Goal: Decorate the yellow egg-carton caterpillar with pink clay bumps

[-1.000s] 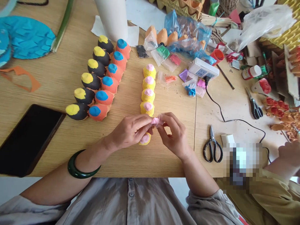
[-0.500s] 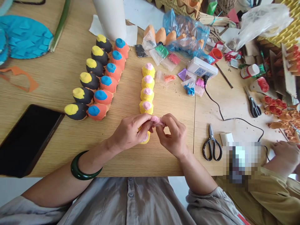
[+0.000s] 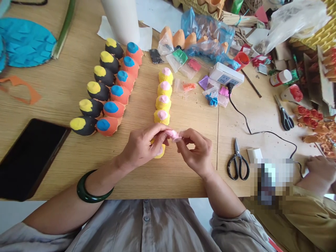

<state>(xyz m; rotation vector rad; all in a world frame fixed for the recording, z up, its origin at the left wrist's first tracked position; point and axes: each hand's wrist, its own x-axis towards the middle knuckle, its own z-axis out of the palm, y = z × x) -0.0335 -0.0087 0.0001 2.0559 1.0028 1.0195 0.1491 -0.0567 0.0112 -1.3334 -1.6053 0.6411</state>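
Between both hands is a lump of pink modelling clay (image 3: pixel 172 134), with what looks like thin clear plastic around its right end. My left hand (image 3: pixel 141 145) pinches the left end between thumb and fingers. My right hand (image 3: pixel 196 148) is closed on the right end. Just beyond and partly beneath the hands runs a row of yellow-covered cups (image 3: pixel 164 91) with pink clay tops; my left hand hides part of its near end. Left of that row lie black cups (image 3: pixel 102 92) with yellow tops, beside orange cups (image 3: pixel 121 91) with blue tops.
Scissors (image 3: pixel 237 161) lie right of my hands, and a dark tablet (image 3: pixel 31 157) lies left. Farther back are a white power strip (image 3: pixel 226 74) with its cord, small clay packets (image 3: pixel 210 87) and a white cylinder (image 3: pixel 121 21). Another person's hand (image 3: pixel 321 173) rests at the right edge.
My hands have drawn slightly apart, the right one moving a little right. More of the pink clay and its clear plastic end shows. The whole view has shifted slightly.
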